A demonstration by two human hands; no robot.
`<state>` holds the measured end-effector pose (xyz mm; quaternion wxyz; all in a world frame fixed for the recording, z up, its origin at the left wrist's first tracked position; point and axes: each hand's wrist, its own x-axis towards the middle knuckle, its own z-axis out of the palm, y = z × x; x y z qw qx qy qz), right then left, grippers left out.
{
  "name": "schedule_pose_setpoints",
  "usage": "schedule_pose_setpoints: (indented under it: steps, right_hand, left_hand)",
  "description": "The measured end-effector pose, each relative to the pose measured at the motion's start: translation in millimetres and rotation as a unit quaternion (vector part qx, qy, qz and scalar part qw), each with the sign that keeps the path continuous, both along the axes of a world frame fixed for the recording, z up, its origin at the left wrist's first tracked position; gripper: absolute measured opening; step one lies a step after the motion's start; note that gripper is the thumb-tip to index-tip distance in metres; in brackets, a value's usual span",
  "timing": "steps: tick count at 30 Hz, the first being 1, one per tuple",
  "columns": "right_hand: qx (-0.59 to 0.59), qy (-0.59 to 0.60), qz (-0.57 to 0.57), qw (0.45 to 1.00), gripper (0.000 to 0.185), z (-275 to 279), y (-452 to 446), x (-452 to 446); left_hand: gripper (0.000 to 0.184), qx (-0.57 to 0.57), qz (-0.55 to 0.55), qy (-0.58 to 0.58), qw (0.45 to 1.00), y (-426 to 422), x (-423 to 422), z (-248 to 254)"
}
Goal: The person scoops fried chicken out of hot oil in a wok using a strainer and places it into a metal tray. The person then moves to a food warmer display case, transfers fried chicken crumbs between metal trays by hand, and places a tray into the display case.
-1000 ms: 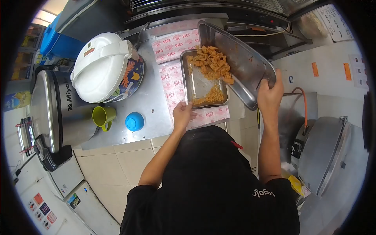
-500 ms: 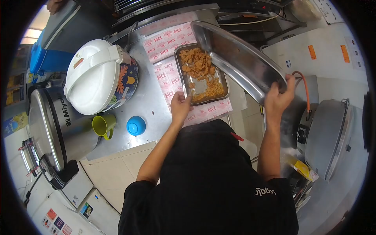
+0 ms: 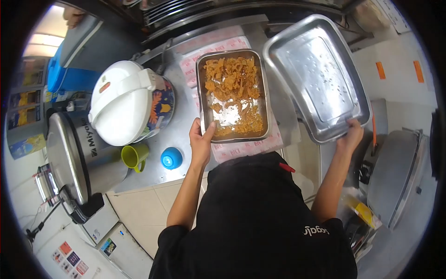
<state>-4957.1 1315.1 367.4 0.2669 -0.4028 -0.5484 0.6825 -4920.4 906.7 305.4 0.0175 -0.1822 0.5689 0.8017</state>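
Note:
My left hand grips the lower left corner of a rectangular metal tray, its thumb over the rim. Brown, crispy-looking fried pieces fill the far part of this tray, and small golden crumbs lie at the near end. Off to the right, my right hand holds a larger, deeper metal pan by its near rim. The pan is tilted with its inside facing me, and only shiny specks or drops show on its bottom. Beneath the tray is printed red-and-white paper.
A white-lidded rice cooker with a patterned body stands on the metal table at left. Near it are a green mug, a blue cup and a large steel container. Dark racks run along the back.
The pan has swung up and away from over the tray, turning its inside toward me. My left hand has raised the tray off the paper, and its grip now shows the thumb over the rim.

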Motion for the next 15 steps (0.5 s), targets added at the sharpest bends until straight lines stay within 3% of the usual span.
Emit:
schedule_pose_setpoints:
  steps: [2, 4, 6, 8, 11, 15]
  right_hand:
    - [-0.011, 0.007, 0.020, 1.000, 0.030, -27, 29, 3]
    - [-0.018, 0.013, 0.000, 1.000, 0.028, -18, 15, -3]
    - [-0.039, -0.010, 0.030, 0.999, 0.028, -22, 18, -6]
    - [0.014, 0.015, 0.018, 1.000, 0.017, -34, 18, -13]
    - [0.008, -0.007, 0.059, 0.998, 0.037, -68, 39, -12]
    - [-0.023, 0.000, 0.056, 0.998, 0.042, -76, 41, -10]
  left_hand:
    - [0.009, 0.029, 0.041, 0.004, 0.999, -8, -4, 33]
    - [0.013, 0.054, 0.083, 0.018, 0.995, -16, -17, 79]
    - [0.030, 0.070, 0.109, 0.050, 0.990, -35, -31, 113]
    - [0.046, 0.076, 0.142, 0.071, 0.984, -48, -40, 150]
    - [0.046, 0.032, 0.116, 0.117, 0.986, -66, -59, 198]
    - [0.034, 0.024, 0.102, 0.192, 0.976, -78, -100, 239]
